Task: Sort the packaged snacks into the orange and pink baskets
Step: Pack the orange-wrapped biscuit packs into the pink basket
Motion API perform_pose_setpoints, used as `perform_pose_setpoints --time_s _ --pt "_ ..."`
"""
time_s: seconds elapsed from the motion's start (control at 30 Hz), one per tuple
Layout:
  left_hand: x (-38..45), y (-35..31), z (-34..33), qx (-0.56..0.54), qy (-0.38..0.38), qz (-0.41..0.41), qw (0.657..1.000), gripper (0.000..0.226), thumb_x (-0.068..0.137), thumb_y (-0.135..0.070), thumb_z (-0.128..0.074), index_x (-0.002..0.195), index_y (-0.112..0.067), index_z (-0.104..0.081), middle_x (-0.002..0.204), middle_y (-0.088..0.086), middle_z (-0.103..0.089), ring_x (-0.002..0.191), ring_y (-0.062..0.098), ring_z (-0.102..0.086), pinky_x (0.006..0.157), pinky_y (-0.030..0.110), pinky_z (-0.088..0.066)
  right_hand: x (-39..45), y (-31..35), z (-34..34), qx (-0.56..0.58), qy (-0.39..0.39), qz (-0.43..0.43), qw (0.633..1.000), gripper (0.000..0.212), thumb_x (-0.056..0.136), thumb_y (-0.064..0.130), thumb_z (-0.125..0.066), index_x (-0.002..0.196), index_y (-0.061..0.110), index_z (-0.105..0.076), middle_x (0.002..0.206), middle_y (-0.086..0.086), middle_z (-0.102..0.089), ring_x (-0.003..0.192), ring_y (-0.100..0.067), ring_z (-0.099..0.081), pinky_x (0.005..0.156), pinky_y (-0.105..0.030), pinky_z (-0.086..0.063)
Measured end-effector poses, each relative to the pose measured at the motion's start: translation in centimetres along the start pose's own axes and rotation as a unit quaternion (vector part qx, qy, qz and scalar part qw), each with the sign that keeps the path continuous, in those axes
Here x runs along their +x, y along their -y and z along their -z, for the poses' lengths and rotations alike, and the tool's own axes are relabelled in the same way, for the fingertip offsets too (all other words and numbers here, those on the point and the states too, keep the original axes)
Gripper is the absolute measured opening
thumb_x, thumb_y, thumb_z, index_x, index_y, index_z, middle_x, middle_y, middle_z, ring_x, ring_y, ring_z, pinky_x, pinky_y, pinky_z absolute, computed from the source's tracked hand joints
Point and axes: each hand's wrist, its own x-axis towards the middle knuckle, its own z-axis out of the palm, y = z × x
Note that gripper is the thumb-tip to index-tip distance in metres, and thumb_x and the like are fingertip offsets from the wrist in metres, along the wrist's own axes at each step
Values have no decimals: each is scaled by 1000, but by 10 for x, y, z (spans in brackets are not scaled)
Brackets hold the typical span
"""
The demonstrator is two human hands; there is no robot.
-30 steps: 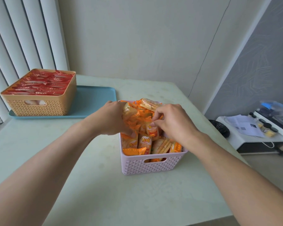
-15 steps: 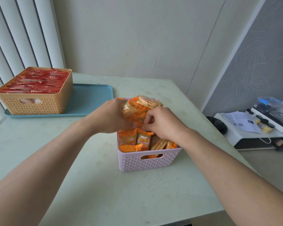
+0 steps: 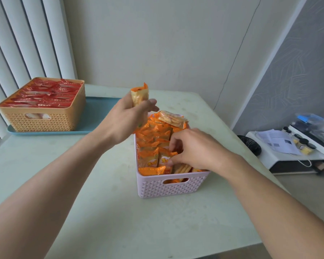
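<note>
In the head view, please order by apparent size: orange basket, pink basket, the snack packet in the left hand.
Largest to smallest:
1. orange basket
2. pink basket, nearly alike and nearer the camera, so unsure
3. snack packet

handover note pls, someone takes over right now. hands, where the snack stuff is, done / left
Left hand: raised above the pink basket's far left corner, gripping one orange snack packet upright.
Right hand: down in the pink basket, fingers curled among the orange packets; can't tell if it has one pinched.
Orange basket: on the blue tray at far left, filled to the rim with red packets.
Done: both baskets are loaded, each with one colour on top.
Left: place the packet in the left hand; one packet lies loose on top of the pink basket's pile and probably wants tucking in.
</note>
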Motion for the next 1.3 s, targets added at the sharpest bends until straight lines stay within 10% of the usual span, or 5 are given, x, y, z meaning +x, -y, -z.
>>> perform_pose_setpoints --time_s 0.37,0.7,0.97,1.07,1.3 --pt "-13 1 -26 98 76 -148 981 44 84 -32 -79 117 -25 -50 84 -11 -65 71 7 -59 68 27 -50 -11 12 35 423 -90 -14 901 53 77 63 -75 112 26 -61 93 1 -78 79 -18 -74 68 -38 -53" --pt "-10 9 -14 373 278 62 883 128 58 -80 -59 157 -42 12 166 -15 15 154 15 16 123 47 -7 -14 -18 49 338 20 0 941 26 91 14 -74 111 29 -68 90 14 -75 80 1 -67 73 -24 -48" --pt "-7 5 -2 152 205 -43 966 73 63 -70 -79 125 -36 -63 146 -20 -51 145 8 -37 117 39 -35 -13 -17 41 546 -9 -6 838 26 86 -9 -71 98 9 -55 93 -11 -74 88 -21 -74 81 -29 -60" --pt "-12 -8 -6 68 105 -78 989 49 71 -56 -77 101 -19 -69 99 -2 -75 91 19 -72 84 46 -57 -13 -25 39 458 3 21 889 31 78 2 -83 93 14 -59 88 0 -75 82 -13 -71 81 -22 -55" --pt "-20 -9 -21 132 55 -134 981 31 77 -40 -84 100 -28 -68 89 -9 -73 83 12 -67 74 28 -52 -1 -51 38 67 56 -9 996 20 84 23 -80 89 40 -72 92 23 -71 96 -2 -67 83 -27 -54"
